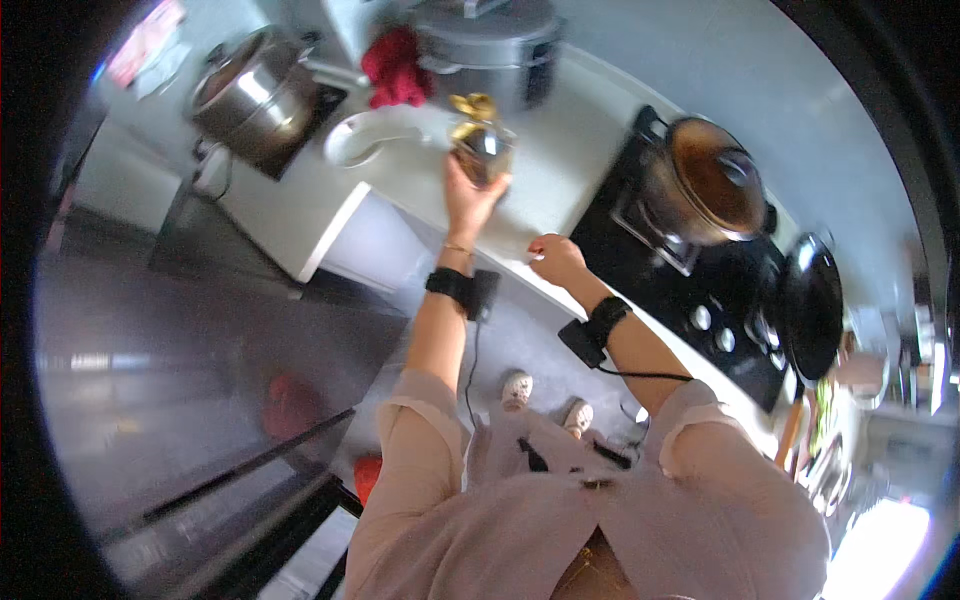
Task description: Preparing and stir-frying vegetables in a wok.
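My left hand point(471, 199) is closed around a small glass jar point(484, 146) with dark contents and a gold-coloured piece at its top. The jar is over the light countertop point(581, 142). To its left a white dish point(356, 142) rests on the counter. My right hand point(556, 259) is near the counter's front edge, fingers curled, with a small white thing point(535, 257) at the fingertips; blur hides what it is. Both wrists wear black straps with small boxes.
A lidded pot point(712, 180) stands on the black gas hob point(675, 289), with a dark pan or lid point(814, 307) at its right. A large grey pot point(491, 49), a red cloth point(396, 67) and a steel pot point(259, 101) are at the back and left.
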Motion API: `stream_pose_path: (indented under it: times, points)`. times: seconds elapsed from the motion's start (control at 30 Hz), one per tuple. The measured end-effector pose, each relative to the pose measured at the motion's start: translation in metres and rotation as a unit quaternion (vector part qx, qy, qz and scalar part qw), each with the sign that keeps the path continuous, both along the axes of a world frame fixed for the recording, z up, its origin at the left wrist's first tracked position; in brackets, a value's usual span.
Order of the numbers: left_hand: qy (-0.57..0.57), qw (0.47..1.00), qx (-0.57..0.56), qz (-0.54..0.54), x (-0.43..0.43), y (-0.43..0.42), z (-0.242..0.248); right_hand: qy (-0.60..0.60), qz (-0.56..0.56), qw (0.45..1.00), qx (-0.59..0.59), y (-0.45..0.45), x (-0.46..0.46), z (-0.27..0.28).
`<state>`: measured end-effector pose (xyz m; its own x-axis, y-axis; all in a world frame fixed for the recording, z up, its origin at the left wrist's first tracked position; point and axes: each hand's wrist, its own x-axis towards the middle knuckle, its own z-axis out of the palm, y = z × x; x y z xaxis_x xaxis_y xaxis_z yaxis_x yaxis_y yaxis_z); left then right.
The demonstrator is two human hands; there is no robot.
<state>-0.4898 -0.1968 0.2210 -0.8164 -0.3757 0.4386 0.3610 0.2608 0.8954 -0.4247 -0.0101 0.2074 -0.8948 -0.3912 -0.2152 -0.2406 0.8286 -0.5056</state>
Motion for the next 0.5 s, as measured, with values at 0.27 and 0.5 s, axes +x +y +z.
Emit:
stream_pose_path:
  times: [0.27, 0.5]
  points:
    - [-0.089, 0.990, -0.010, 0.112, 0.042, 0.027, -0.010, -0.020, -0.176, 0.970, -0.164, 0.221, 0.184, 0.182]
    - [-0.272, 0.773, 0.187, -0.541, 0.232, 0.281, 0.041, 0.085, -0.466, 0.862, -0.179, 0.449, 0.267, 0.260]
